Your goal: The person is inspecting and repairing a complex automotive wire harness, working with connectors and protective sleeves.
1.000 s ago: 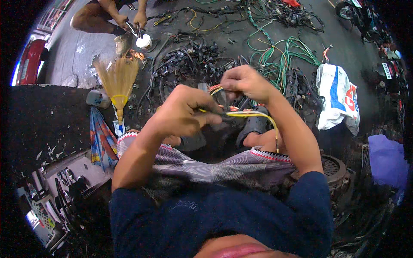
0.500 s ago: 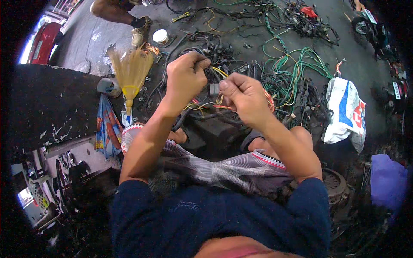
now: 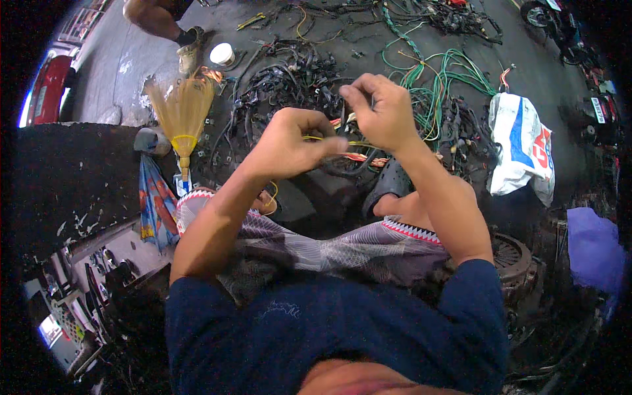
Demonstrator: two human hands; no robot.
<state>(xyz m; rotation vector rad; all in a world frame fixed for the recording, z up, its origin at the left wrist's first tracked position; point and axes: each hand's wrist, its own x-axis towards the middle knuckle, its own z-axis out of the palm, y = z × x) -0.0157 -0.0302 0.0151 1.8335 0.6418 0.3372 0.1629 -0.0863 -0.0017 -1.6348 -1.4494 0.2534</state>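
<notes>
A thin yellow wire (image 3: 357, 143) runs between my two hands, above the floor. My left hand (image 3: 293, 141) curls around it, with the thumb stretched toward the right; a loose yellow length hangs beneath that wrist. Higher and to the right, my right hand (image 3: 387, 112) is closed with its fingertips pinched together, and what they hold is hidden. Red and white wires show beside its palm. Just below it lies a bundle of orange-red wires (image 3: 372, 160). Beyond both hands spreads a heap of black wiring harness (image 3: 289, 76).
Green wires (image 3: 454, 66) lie at the far right, near a white plastic sack (image 3: 520, 148). A straw broom (image 3: 183, 115) stands at the left, with a white tub (image 3: 222, 54) beyond it. Another person's leg (image 3: 158, 23) shows at the far left. A purple cloth (image 3: 592, 250) is at the right.
My left hand has come lower and turned, its thumb now pointing right. My right hand has risen slightly. The whole view has shifted a little, and a yellow wire now hangs below my left wrist.
</notes>
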